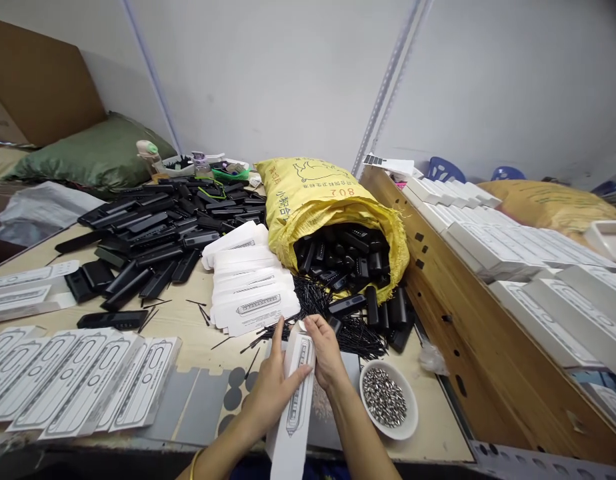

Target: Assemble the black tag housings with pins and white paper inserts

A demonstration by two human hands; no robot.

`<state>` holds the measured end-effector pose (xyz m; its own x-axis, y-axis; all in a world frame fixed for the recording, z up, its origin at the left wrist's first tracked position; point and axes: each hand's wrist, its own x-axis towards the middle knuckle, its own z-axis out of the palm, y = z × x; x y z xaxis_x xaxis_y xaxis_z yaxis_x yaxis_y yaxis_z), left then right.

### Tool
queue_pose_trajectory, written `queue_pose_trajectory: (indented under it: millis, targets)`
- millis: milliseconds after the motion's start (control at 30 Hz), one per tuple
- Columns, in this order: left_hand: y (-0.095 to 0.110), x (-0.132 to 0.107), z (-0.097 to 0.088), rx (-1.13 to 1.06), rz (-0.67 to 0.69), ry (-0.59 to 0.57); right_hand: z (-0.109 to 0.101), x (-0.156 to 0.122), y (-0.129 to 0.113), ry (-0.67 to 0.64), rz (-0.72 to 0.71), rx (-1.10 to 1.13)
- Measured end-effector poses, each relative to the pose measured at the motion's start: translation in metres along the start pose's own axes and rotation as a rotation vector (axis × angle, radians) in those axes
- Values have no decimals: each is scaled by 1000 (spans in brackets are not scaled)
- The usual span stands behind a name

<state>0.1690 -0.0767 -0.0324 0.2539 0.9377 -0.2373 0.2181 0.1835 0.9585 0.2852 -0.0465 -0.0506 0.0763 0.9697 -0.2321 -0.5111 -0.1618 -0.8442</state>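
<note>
Head view: the box (297, 400) is in the lower middle of the frame, a long, narrow white carton tilted slightly, its upper end leaning right and its lower end cut off by the bottom of the frame. Its face carries a dark line drawing of a slim device with a row of slots; a small white flap shows at the upper end, by the fingertips. The left hand (268, 387) is clamped on its left side, thumb across the printed face, index finger extended upward; the right hand (328, 353) is closed about the upper right edge.

Above the box lie black sticks (361, 337) and, to the upper left, flat cartons (253, 300); beyond these sits a yellow sack (313, 180), mouth open. At lower right a bowl (413, 403) of metal bits stands near the right forearm, with pale table (438, 427) showing between it and the board (493, 380) slanting down the right side. At lower left, grey sheets (203, 407) and discs (233, 399) fill the space between white boxes (143, 387) and the left forearm. The table's front edge runs along the bottom.
</note>
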Motion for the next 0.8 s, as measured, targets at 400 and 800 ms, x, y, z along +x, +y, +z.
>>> queue_pose_trajectory:
  millis: [400,800]
  targets:
    - [-9,6,-25,85,361,-206,-10,-2,8,330,-163,-101]
    - [3,17,-48,470,100,126,-88,-2,-20,-459,-565,-1594]
